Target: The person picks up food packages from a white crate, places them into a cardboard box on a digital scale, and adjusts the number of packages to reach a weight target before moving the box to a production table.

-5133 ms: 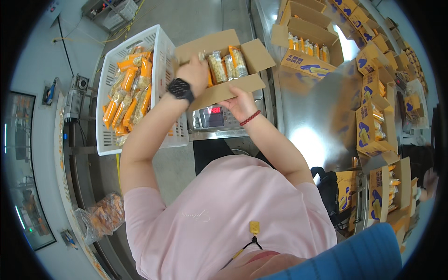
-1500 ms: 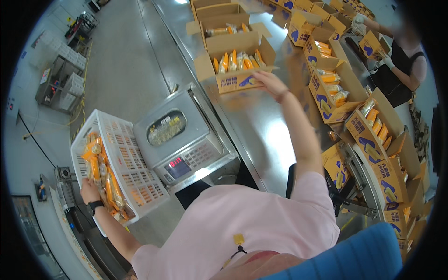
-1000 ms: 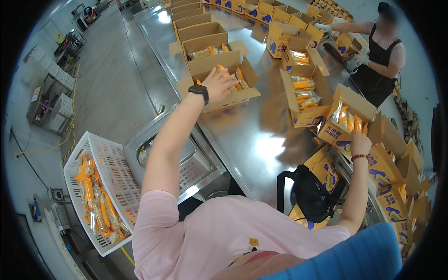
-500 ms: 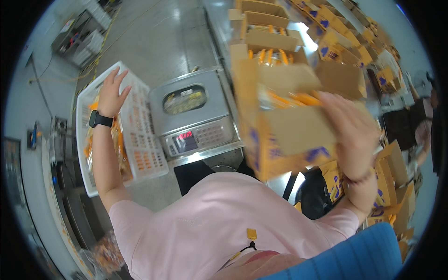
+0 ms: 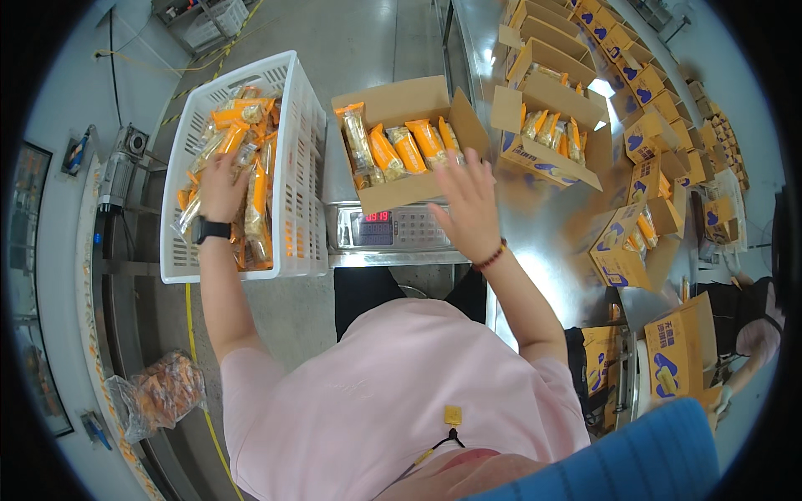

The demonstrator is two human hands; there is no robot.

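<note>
Many slim packets (image 5: 257, 204) shine orange and clear, the hands (image 5: 222, 192) (image 5: 469, 204) apart, right splayed, left's grip unclear.

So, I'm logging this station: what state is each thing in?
Crate: open, loaded with packets
Middle box: open, packets inside
Scale: on, display lit
Bench box: open, packets inside
Clear bag: filled
Left hand: on packets, grip unclear
Right hand: open, spread
</note>
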